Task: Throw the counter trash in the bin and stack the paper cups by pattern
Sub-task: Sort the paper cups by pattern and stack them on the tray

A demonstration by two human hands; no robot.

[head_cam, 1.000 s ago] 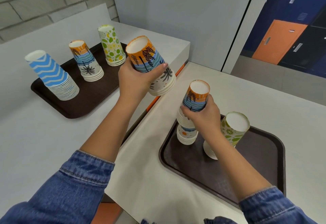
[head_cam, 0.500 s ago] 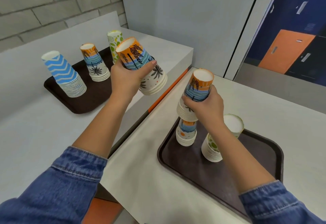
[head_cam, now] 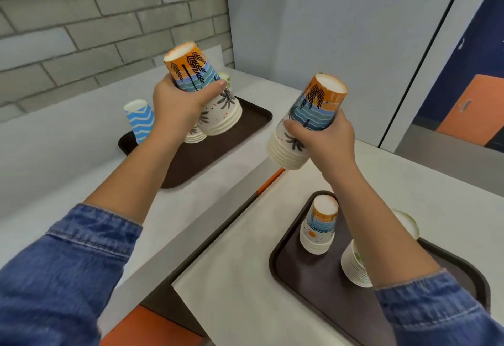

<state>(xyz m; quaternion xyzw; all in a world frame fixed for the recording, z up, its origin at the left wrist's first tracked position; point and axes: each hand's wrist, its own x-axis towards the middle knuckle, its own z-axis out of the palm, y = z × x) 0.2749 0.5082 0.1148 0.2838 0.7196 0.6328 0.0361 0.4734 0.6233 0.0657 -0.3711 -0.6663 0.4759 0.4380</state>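
Airborne, inverted, tilted: left palm-print paper cup stack (head_cam: 210,100) and right palm-print paper cup stack (head_cam: 305,127). Inverted at brown plastic tray's (head_cam: 313,285) far-left corner: sun-print paper cup stack (head_cam: 319,225).

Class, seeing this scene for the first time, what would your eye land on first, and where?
Two raised, upside-down stacks of palm-print cups stand out: the left hand grips the left stack over the far tray, and the right hand grips the right stack above the near counter. Next, the blue zigzag stack stands at the far tray's left end.

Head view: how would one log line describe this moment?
left hand: grips palm cup stack | right hand: grips second palm stack | next: probably join them
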